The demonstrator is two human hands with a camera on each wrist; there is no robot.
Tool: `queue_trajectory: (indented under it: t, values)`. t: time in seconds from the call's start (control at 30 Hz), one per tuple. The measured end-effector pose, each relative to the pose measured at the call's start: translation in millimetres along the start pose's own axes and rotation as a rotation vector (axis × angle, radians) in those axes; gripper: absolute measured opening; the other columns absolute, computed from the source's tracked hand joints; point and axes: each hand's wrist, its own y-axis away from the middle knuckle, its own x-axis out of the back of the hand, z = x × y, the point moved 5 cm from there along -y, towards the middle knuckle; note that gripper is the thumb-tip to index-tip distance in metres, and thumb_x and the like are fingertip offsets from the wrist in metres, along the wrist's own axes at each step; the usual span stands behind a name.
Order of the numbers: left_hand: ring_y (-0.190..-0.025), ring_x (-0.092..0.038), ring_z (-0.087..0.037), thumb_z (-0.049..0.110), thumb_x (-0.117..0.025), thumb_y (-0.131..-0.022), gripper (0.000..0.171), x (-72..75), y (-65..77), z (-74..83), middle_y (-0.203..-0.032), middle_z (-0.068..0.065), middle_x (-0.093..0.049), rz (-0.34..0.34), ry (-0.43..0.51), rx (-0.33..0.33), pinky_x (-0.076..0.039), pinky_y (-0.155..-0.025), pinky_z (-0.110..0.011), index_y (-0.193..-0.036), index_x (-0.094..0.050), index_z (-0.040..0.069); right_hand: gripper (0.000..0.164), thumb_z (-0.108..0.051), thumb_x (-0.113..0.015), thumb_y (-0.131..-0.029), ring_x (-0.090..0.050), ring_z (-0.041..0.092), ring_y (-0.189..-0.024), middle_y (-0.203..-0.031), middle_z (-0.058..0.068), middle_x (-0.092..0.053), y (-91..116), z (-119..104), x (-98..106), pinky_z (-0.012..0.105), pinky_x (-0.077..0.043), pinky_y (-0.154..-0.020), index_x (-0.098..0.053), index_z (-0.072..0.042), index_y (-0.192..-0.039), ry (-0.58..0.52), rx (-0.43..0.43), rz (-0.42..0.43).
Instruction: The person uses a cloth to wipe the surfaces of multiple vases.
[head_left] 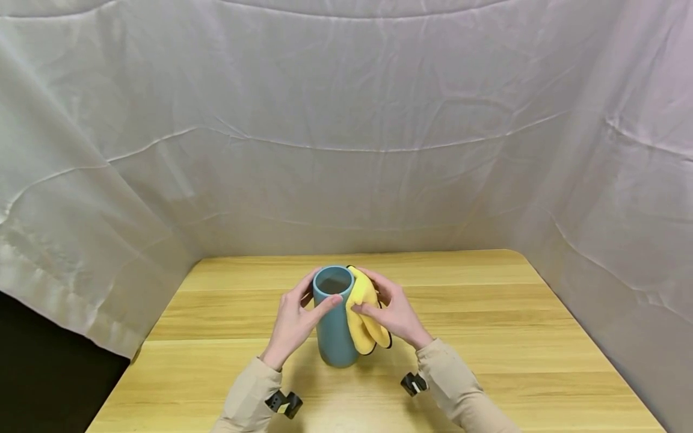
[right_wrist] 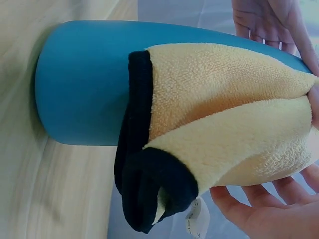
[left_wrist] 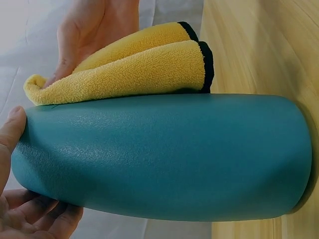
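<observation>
A tall teal vase (head_left: 337, 337) with a round open mouth stands upright on the wooden table. My left hand (head_left: 295, 319) grips it near the top from the left, thumb on the front by the rim and fingers behind. In my right hand (head_left: 394, 310) is a folded yellow cloth (head_left: 360, 313), pinched between thumb and fingers against the vase's upper right side. The cloth (left_wrist: 139, 69) is fluffy with black edging, and its folds hang down along the vase (left_wrist: 169, 159). In the right wrist view a white tag (right_wrist: 198, 219) shows below the cloth (right_wrist: 224, 109).
The wooden table (head_left: 487, 313) has a pale grey fabric curtain (head_left: 352, 180) behind it and at both sides. A dark area (head_left: 49, 367) lies beyond the table's left edge. Small black camera mounts (head_left: 414, 383) sit on both sleeved wrists.
</observation>
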Motion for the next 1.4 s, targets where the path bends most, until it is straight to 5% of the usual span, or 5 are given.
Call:
queue_trajectory:
  t: [0.3, 0.77, 1.4]
  values:
    - [-0.119, -0.068, -0.027, 0.026, -0.080, -0.087, 0.055, -0.9, 0.3, -0.3, -0.126, -0.008, -0.072, 0.002, -0.001, -0.006, -0.054, -0.105, -0.048, -0.138, -0.060, 0.016, 0.064, -0.004, -0.075, -0.086, -0.065, 0.007, -0.105, -0.135, 0.017, -0.063, 6.1, 9.8, -0.7, 0.028, -0.057, -0.089, -0.052, -0.010, -0.145, -0.012, -0.016, -0.020]
    - [-0.119, -0.068, -0.027, 0.025, -0.080, -0.087, 0.057, 1.1, 1.1, 0.0, -0.127, -0.007, -0.071, 0.010, -0.016, 0.011, -0.054, -0.105, -0.049, -0.139, -0.059, 0.016, 0.063, -0.005, -0.077, -0.083, -0.065, 0.021, -0.108, -0.132, 0.023, -0.062, 26.8, 54.6, -9.6, 0.024, -0.058, -0.088, -0.053, -0.002, -0.141, -0.018, -0.125, -0.120]
    - [-0.119, -0.068, -0.027, 0.026, -0.080, -0.088, 0.056, 0.0, 0.5, 1.8, -0.127, -0.008, -0.071, 0.006, -0.019, -0.002, -0.054, -0.104, -0.048, -0.139, -0.059, 0.015, 0.063, -0.008, -0.077, -0.084, -0.065, 0.014, -0.107, -0.134, 0.019, -0.062, 28.2, 52.7, -7.1, 0.026, -0.057, -0.090, -0.053, -0.007, -0.142, -0.013, -0.140, -0.098]
